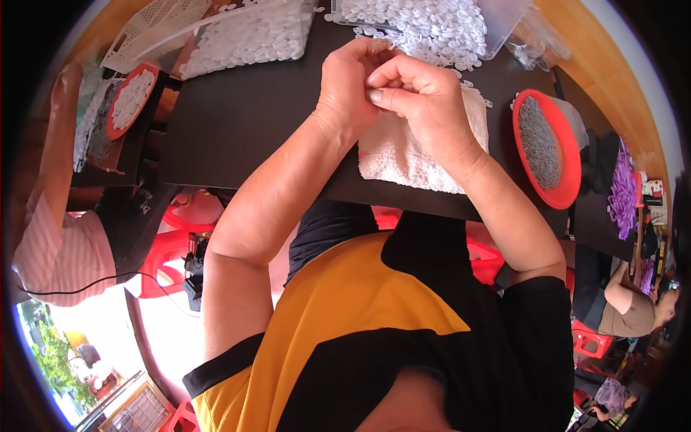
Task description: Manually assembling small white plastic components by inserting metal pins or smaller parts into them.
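Closest to me is my yellow-and-black shirt (360,317), forearms rising from it. Above the white towel (403,155) on the dark surface (245,115), my left hand (345,86) and right hand (425,97) meet, each grip pressed together, pinching a small white piece (376,70) between them, held close probably for fine fitting. To the right, a red dish (568,155) holds grey bits. Farther off, a clear tray (497,21) and a clear bag (252,32) brim with white pieces, within easy reach.
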The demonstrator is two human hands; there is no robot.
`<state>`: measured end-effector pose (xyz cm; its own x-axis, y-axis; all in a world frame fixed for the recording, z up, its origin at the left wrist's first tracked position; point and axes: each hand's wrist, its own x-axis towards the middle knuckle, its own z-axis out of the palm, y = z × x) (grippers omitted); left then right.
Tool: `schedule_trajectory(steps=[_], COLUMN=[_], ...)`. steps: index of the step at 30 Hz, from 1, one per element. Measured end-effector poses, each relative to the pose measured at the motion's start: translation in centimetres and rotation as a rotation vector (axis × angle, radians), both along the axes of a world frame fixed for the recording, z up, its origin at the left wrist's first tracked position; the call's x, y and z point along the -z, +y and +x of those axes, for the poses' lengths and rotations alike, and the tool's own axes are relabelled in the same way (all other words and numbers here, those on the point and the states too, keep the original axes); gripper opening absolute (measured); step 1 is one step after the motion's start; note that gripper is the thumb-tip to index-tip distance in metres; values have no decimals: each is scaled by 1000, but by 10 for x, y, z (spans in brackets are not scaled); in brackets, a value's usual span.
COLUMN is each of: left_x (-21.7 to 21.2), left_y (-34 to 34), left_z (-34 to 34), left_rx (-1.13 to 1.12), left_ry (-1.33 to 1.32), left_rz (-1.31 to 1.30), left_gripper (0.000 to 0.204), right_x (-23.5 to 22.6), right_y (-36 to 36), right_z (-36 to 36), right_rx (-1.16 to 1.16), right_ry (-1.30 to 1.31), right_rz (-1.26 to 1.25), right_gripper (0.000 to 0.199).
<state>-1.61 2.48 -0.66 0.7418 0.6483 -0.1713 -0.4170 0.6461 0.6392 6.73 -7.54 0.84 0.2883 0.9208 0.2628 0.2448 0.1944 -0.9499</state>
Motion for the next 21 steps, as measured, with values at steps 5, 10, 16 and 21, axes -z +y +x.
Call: schedule_trajectory(steps=[5, 10, 16, 21], left_x=[-3, -6, -3, -3], left_y=[3, -1, 1, 4], left_z=[0, -1, 1, 1], left_rx=[-9, -19, -19, -12], left_ry=[19, 23, 12, 4], left_rz=[-40, -79, -56, -67], left_gripper=[27, 19, 25, 24], right_x=[-1, 5, 5, 5], right_y=[1, 2, 1, 3], right_z=[-1, 4, 5, 3], right_rx=[-8, -57, -7, 19], right_ry=[-9, -69, -15, 88], right_rz=[-24, -52, -27, -32], right_gripper=[8, 10, 7, 7])
